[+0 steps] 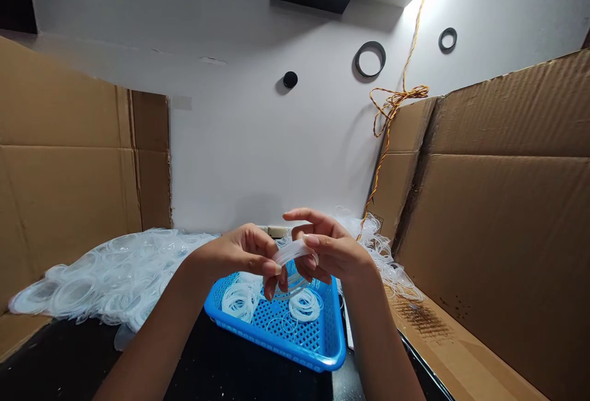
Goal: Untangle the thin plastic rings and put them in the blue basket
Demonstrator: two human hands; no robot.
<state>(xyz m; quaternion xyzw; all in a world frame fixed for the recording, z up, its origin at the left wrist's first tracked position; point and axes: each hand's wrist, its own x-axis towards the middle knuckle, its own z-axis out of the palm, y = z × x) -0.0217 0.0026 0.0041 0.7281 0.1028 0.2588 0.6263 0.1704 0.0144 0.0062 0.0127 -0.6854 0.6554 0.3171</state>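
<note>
A bundle of thin translucent rings [294, 252] is held between both hands above a blue perforated basket [276, 341]. My left hand [258, 256] pinches the bundle's left side between thumb and fingers. On the right side, my right hand [322, 247] grips it with the thumb, its index finger stretched out. Inside the basket lie a coil of rings [240, 301] at the left and another coil [305, 305] at the right, with a few loose rings between them. Part of the bundle is hidden behind the fingers.
Left of the basket is a big heap of translucent rings [124, 272]; more loose rings [391, 269] lie at the right. Cardboard panels [69, 186] [507, 204] stand on both sides. A twisted orange cord [391, 106] hangs against the white wall [258, 155].
</note>
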